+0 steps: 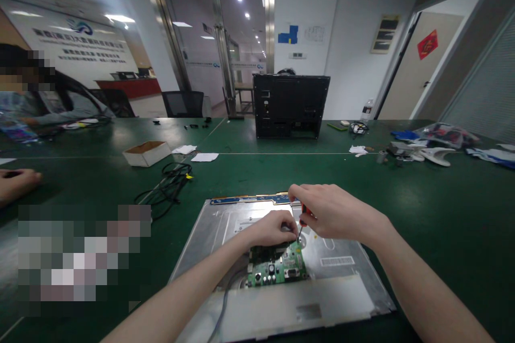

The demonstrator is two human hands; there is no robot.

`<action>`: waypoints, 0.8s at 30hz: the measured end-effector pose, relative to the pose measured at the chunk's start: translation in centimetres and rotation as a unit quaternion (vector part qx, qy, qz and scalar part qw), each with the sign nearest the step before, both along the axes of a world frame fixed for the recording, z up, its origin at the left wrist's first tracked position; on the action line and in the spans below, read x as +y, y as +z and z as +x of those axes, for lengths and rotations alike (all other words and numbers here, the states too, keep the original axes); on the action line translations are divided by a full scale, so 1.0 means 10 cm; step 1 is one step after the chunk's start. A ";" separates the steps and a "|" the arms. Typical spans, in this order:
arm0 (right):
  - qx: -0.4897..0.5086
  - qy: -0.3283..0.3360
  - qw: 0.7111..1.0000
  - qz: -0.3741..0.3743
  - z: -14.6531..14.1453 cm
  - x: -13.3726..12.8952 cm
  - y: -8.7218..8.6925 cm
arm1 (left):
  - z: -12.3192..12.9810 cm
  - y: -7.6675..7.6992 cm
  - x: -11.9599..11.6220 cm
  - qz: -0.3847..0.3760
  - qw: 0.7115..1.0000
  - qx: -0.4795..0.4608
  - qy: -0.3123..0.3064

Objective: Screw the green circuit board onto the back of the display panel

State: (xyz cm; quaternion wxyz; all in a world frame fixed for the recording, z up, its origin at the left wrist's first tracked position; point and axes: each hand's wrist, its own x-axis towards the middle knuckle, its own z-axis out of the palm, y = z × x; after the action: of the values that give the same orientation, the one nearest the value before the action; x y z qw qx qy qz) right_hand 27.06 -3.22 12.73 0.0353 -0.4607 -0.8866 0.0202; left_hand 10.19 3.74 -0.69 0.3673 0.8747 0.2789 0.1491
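My right hand is wrapped round a screwdriver with a red and black handle. Its shaft points down at the upper right corner of a green circuit board. Close beside the tip, my left hand has its fingers pinched together over the board's far edge; whatever lies between them is hidden. Under the board is a silver metal display panel, lying flat with a blue circuit strip along its far edge. A grey cable runs from beside the board toward me.
Black cables and an open white box are on the green table to the left. A black monitor housing stands behind the panel. Plastic parts lie far right. Another person's hand rests at the left edge.
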 end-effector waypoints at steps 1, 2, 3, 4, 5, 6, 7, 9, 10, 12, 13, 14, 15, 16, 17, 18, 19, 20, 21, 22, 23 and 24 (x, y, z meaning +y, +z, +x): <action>-0.007 -0.008 1.000 0.006 0.00 0.01 0.00 | 0.00 0.00 0.00 0.000 1.000 0.001 0.001; -0.016 -0.020 1.000 0.012 -0.01 0.01 0.01 | 0.00 0.00 0.00 0.000 1.000 0.003 0.001; -0.027 -0.034 0.999 0.019 -0.02 0.02 0.01 | 0.00 0.01 0.00 0.000 1.000 0.004 0.001; -0.037 -0.047 0.998 0.026 -0.02 0.03 0.01 | 0.00 0.01 -0.01 0.000 1.000 0.006 0.001; -0.045 -0.057 0.997 0.030 -0.03 0.03 0.01 | 0.00 0.01 -0.01 0.000 1.000 0.007 0.001; -0.050 -0.063 0.996 0.033 -0.04 0.04 0.00 | 0.00 0.02 -0.01 0.000 1.000 0.008 0.000; -0.052 -0.067 0.996 0.032 -0.04 0.04 0.00 | 0.00 0.02 -0.01 0.000 1.000 0.008 0.001; -0.043 -0.060 0.997 0.026 -0.03 0.05 -0.01 | 0.00 0.02 -0.02 0.001 1.000 0.008 0.001; -0.035 -0.050 0.998 0.022 -0.03 0.04 -0.01 | 0.00 0.02 -0.01 0.001 1.000 0.007 0.000; -0.014 -0.023 1.000 0.015 -0.01 0.03 -0.01 | 0.00 0.01 -0.01 0.002 1.000 0.003 0.000; -0.005 -0.010 1.000 0.011 0.00 0.01 0.00 | 0.00 0.00 -0.01 0.003 1.000 0.002 0.001; 0.000 -0.002 1.000 0.007 0.01 0.00 0.00 | 0.00 0.00 0.00 0.004 1.000 0.000 0.001; 0.003 0.003 1.000 0.002 0.02 -0.01 0.01 | 0.00 -0.01 0.00 0.005 1.000 0.000 0.001; 0.005 0.006 1.000 -0.004 0.02 -0.02 0.02 | 0.00 -0.02 0.00 0.006 1.000 0.000 0.001; 0.007 0.009 1.000 -0.011 0.03 -0.03 0.02 | 0.00 -0.02 0.01 0.006 1.000 0.000 0.001; 0.010 0.011 1.000 -0.016 0.03 -0.04 0.03 | -0.01 -0.03 0.01 0.007 1.000 0.000 0.000; 0.013 0.013 1.000 -0.020 0.03 -0.05 0.03 | -0.01 -0.03 0.01 0.007 1.000 0.000 -0.001; 0.014 0.014 1.000 -0.022 0.03 -0.05 0.04 | -0.01 -0.04 0.01 0.007 1.000 0.000 -0.002; 0.014 0.014 1.000 -0.024 0.04 -0.05 0.04 | -0.01 -0.04 0.02 0.007 1.000 0.001 -0.002; 0.013 0.013 1.000 -0.025 0.04 -0.05 0.03 | -0.01 -0.04 0.02 0.007 1.000 0.002 -0.002; 0.012 0.012 1.000 -0.026 0.04 -0.05 0.03 | -0.01 -0.04 0.02 0.006 1.000 0.002 -0.002; 0.010 0.012 1.000 -0.027 0.04 -0.04 0.03 | -0.01 -0.04 0.02 0.006 1.000 0.002 -0.001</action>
State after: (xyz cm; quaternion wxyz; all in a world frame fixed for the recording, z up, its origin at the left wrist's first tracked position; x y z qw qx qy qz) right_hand 27.45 -3.63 13.00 0.0319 -0.4510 -0.8906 0.0489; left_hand 10.12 3.95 -1.14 0.3619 0.8773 0.2782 0.1483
